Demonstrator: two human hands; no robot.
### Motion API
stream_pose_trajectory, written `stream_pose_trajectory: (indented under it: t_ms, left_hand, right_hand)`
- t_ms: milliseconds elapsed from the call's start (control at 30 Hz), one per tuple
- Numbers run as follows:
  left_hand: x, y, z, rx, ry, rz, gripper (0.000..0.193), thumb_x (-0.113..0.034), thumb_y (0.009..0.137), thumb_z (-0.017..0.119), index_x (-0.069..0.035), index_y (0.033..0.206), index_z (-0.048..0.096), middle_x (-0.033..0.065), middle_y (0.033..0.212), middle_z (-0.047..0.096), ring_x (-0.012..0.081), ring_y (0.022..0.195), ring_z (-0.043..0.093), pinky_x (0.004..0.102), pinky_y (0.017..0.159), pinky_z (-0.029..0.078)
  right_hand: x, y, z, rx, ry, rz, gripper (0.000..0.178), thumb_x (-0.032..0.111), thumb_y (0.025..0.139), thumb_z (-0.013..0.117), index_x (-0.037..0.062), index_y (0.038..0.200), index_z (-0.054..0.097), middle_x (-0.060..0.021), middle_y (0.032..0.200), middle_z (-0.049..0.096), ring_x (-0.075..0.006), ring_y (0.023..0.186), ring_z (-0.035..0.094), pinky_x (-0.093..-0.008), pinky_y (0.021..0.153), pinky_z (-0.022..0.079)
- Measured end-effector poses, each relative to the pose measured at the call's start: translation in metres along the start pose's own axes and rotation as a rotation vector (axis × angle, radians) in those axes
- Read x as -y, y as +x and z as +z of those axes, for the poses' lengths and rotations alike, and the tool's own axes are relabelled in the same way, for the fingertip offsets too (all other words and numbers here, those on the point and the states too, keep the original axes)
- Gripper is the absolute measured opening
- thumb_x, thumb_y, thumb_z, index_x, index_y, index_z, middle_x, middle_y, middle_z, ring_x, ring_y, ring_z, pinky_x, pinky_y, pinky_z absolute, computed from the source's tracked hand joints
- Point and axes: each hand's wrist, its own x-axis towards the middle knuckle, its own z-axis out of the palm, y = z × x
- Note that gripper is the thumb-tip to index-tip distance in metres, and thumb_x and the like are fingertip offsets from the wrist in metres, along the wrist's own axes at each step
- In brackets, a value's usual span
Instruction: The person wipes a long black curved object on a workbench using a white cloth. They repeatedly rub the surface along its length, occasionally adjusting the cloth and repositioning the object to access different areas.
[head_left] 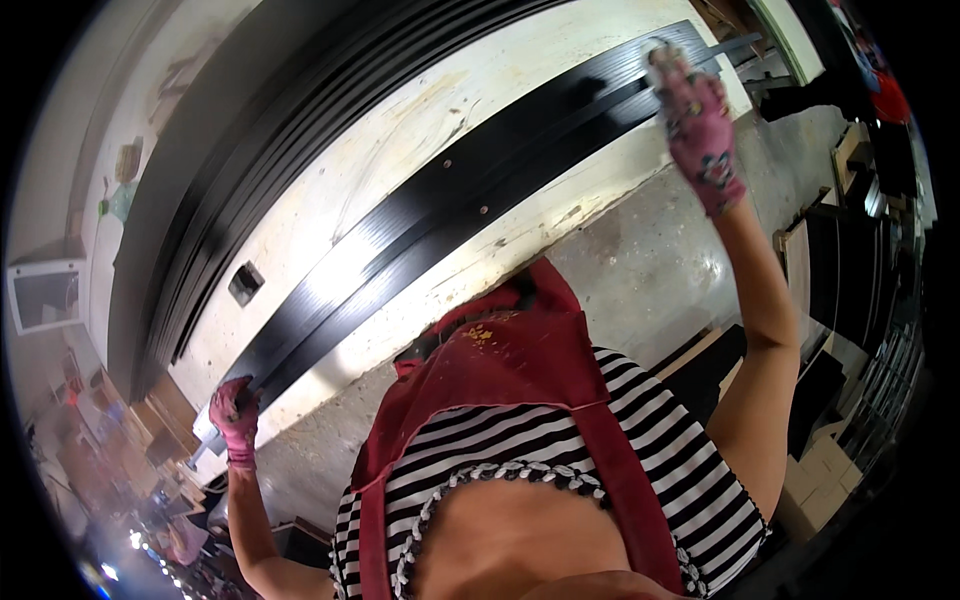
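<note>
A long glossy black strip (440,220) lies across a worn white workbench (400,140), running from lower left to upper right. My left hand (235,415), in a pink glove, grips the strip's left end at the bench edge. My right hand (695,120), also in a pink patterned glove, presses on the strip's far right end with fingers spread over it. My arms are stretched wide apart. A red apron over a black-and-white striped top fills the lower middle of the view.
A stack of long black strips (250,130) lies along the far side of the bench. A small dark square block (245,283) sits on the bench. Grey concrete floor (650,260) lies below. Dark panels and boxes (850,300) stand at the right.
</note>
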Motion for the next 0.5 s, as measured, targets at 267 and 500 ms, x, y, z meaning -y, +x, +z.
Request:
stream_pose_trajectory:
  t_ms: [267,500]
  left_hand:
    - [0.01,0.003,0.006,0.012,-0.09,-0.037,0.039,-0.016,0.061,0.086,-0.014,0.095,0.068,0.0045,0.092,0.071,0.0261,0.082,0.067,0.0363,0.072,0.052]
    - [0.007,0.005,0.003,-0.041,-0.081,0.022,0.038,-0.017,0.061,0.087,-0.013,0.094,0.067,0.0049,0.092,0.071,0.0261,0.081,0.068,0.0356,0.07,0.052]
  right_hand:
    - [0.204,0.026,-0.006,-0.014,0.335,-0.344,0.036,0.017,0.08,0.061,0.0131,0.116,0.062,-0.0089,0.123,0.059,-0.0234,0.104,0.057,-0.0354,0.071,0.052]
    - [0.373,0.033,0.034,0.169,1.619,-0.284,0.02,0.025,0.09,0.045,0.0087,0.095,0.055,-0.0071,0.095,0.054,-0.0214,0.089,0.054,-0.0366,0.082,0.045]
